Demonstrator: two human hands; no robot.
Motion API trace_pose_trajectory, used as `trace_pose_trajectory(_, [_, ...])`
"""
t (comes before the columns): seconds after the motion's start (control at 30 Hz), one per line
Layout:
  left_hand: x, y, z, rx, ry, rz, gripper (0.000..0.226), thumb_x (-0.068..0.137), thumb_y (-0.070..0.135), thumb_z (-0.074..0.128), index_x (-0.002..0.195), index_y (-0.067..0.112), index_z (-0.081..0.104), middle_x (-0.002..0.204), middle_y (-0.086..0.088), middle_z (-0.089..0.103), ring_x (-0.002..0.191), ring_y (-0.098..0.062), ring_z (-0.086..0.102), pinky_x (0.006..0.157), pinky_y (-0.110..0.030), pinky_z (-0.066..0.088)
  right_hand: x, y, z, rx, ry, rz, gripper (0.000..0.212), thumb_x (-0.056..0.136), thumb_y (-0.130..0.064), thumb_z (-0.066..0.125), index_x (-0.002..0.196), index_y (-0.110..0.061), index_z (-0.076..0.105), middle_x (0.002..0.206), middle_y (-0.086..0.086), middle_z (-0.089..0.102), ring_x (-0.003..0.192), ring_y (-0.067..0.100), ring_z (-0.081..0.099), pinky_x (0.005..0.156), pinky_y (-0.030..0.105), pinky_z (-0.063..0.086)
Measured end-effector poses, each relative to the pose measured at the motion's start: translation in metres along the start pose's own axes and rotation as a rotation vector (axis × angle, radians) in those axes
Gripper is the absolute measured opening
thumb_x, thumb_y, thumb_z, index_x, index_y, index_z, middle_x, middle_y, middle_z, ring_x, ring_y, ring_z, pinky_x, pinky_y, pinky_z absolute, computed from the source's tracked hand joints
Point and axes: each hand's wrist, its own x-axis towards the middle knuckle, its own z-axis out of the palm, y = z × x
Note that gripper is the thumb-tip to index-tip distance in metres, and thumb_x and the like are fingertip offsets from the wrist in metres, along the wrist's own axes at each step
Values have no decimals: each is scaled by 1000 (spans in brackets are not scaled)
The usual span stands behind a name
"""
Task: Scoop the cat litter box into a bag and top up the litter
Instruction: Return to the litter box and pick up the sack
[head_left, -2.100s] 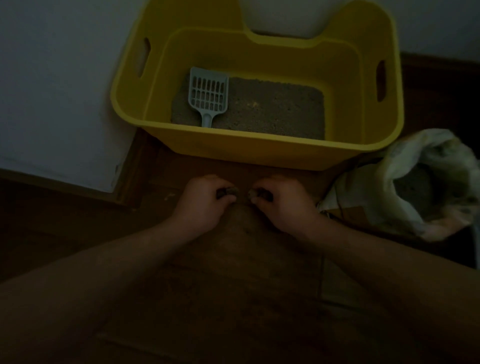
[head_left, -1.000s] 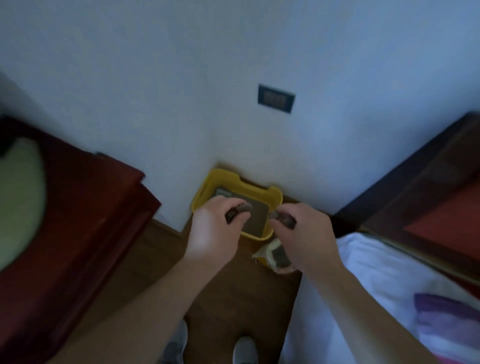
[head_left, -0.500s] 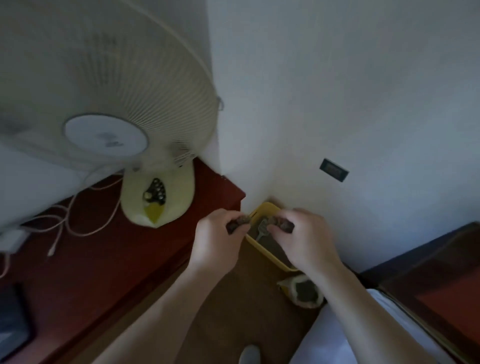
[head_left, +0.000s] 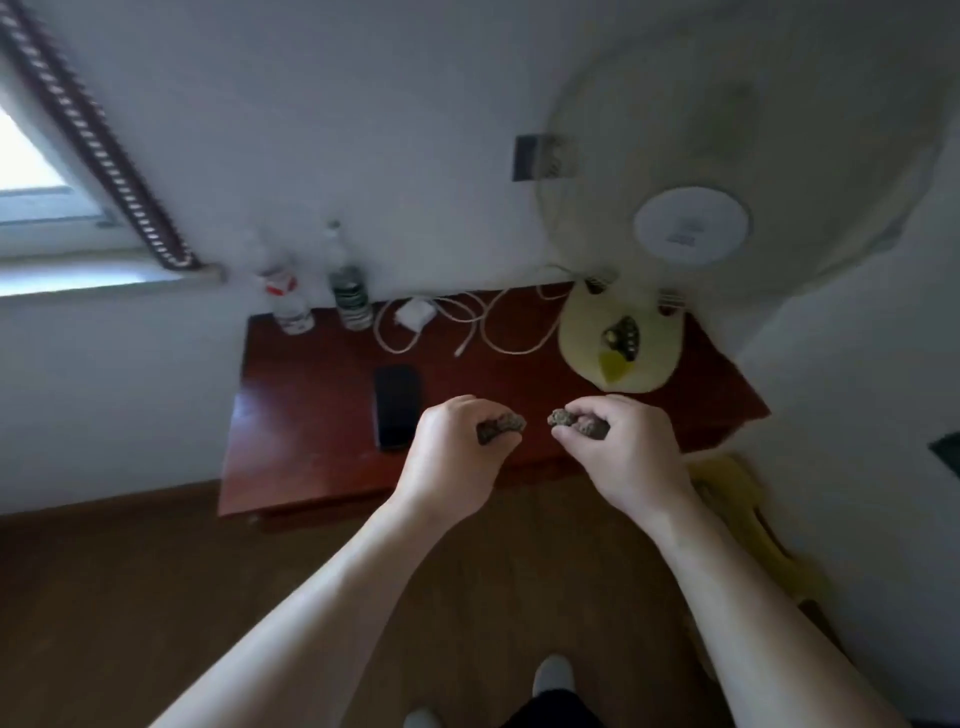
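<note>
The left hand (head_left: 457, 457) pinches 1 dark grey lumpy litter clump (head_left: 501, 427) and the right hand (head_left: 626, 457) pinches a second clump (head_left: 577, 422). They are held apart above the red-brown wooden table (head_left: 311, 415), probably to avoid crumbling. The yellow plastic litter box (head_left: 748, 514) lies blurred at the right.

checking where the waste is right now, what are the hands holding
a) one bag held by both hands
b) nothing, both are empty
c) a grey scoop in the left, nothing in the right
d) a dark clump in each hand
d: the left hand pinches a dark clump at its fingertips, and the right hand pinches a second clump. No scoop or bag is in either hand.
</note>
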Motion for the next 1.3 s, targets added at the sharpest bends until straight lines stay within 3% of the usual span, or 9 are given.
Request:
trace_pose_trajectory(0.2, [-50, -63, -113, 43, 283, -151, 15, 81, 19, 80, 93, 27, 79, 89, 15, 72, 84, 3, 66, 78, -15, 53, 17, -107, 85, 71, -197, -255, 16, 75, -19, 83, 90, -18, 78, 82, -9, 71, 76, 3, 64, 71, 6, 44])
trace_pose_trajectory(0.43, [-115, -119, -214, 48, 653, -399, 14, 79, 17, 79, 90, 24, 79, 85, 13, 72, 81, 2, 67, 77, -21, 54, 36, -224, 187, 145, -460, -552, 19, 74, -21, 84, 92, -17, 78, 84, -5, 73, 77, 9, 66, 76, 23, 52])
trace_pose_trajectory(0.6, [-166, -140, -265, 70, 888, -584, 12, 79, 17, 79, 90, 23, 79, 85, 12, 73, 81, -1, 68, 78, -27, 56, 29, -299, 250, 181, -663, -768, 14, 76, -22, 81, 89, -19, 78, 79, -7, 72, 74, 8, 65, 73, 21, 51])
trace_pose_trajectory(0.7, [-198, -149, -291, 109, 996, -665, 13, 79, 16, 80, 90, 21, 79, 86, 9, 74, 82, -3, 68, 79, -25, 55, 14, -340, 284, 209, -753, -859, 13, 77, -22, 82, 89, -19, 78, 80, -8, 72, 74, 6, 65, 72, 10, 47])
trace_pose_trajectory(0.8, [-232, -164, -319, 160, 1072, -724, 13, 79, 16, 81, 91, 20, 79, 87, 9, 74, 83, -2, 68, 78, -16, 52, -9, -381, 318, 223, -822, -930, 15, 77, -23, 82, 91, -20, 79, 82, -10, 71, 75, 4, 64, 70, 0, 41])
trace_pose_trajectory(0.93, [-273, -196, -361, 161, 1168, -777, 12, 79, 14, 81, 88, 21, 79, 84, 10, 73, 79, 3, 66, 71, -5, 44, -44, -437, 367, 217, -892, -1005, 14, 77, -26, 82, 89, -21, 78, 79, -13, 68, 74, 6, 63, 68, 4, 41])
trace_pose_trajectory(1.17, [-334, -269, -455, 206, 1192, -803, 11, 78, 15, 81, 87, 21, 79, 83, 11, 73, 77, 2, 66, 70, -6, 44, -94, -532, 452, 215, -921, -1058, 16, 78, -25, 81, 93, -20, 78, 85, -8, 72, 76, 9, 64, 74, 19, 51])
trace_pose_trajectory(1.3, [-353, -306, -507, 211, 1172, -823, 10, 78, 16, 81, 86, 21, 79, 82, 10, 74, 76, 0, 66, 69, -9, 47, -106, -577, 495, 230, -910, -1046, 13, 78, -26, 81, 90, -21, 78, 82, -9, 71, 73, 7, 63, 69, 12, 48])
